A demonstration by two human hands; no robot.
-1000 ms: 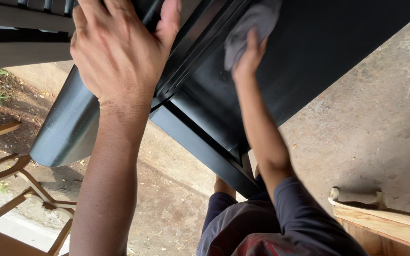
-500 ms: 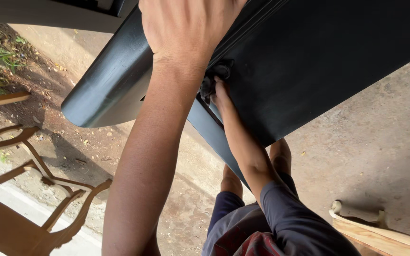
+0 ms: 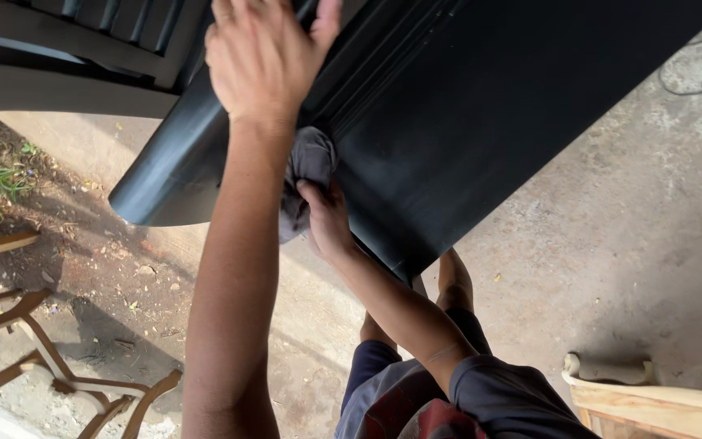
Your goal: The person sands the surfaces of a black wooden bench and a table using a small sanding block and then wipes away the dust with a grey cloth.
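A large black painted wooden furniture piece (image 3: 481,106) fills the top of the view, with a flat panel, grooved moulding and slats at the upper left. My left hand (image 3: 262,57) lies flat on it near the moulding, fingers spread. My right hand (image 3: 327,219) presses a grey cloth (image 3: 306,167) against the panel's lower edge, partly hidden behind my left forearm.
Bare concrete floor (image 3: 611,244) lies to the right, dirt ground (image 3: 83,260) with grass to the left. Unpainted wooden chair frames (image 3: 50,374) stand at lower left. A pale wooden piece (image 3: 652,398) sits at lower right. My legs and dark shorts show below.
My right hand has slid with the cloth from high on the panel down to its lower edge. The view has shifted; my left hand stays pressed on the black piece.
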